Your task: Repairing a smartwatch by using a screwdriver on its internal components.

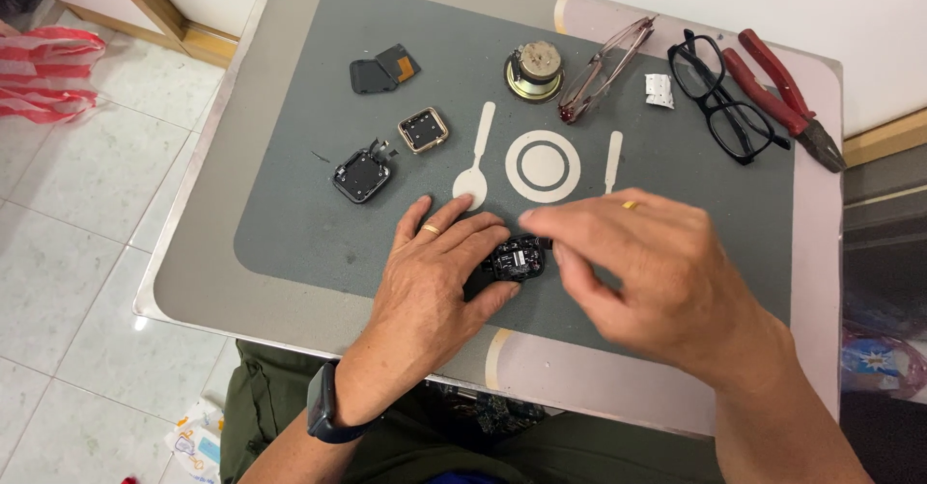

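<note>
Left hand [430, 271] pins a small black gadget body [517, 258] to the desk [290, 281], fingers pressed around it. Right hand [642, 267] hovers just beside, fingertips pinched at its top edge. Other opened casings [364, 173] lie well apart.

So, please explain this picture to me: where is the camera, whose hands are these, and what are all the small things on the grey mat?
The camera sits on the person's head and looks down, so both hands are that person's own. The left hand steadies a small black opened device on the grey mat; the right hand has its fingertips at the device's top edge. Whether it pinches a part is hidden.

Further up the mat lie a dark square casing, a small gold-framed square part, a dark flat piece with an orange patch, a round speaker, folded reddish glasses, black glasses, a small white packet and red-handled pliers.
</note>
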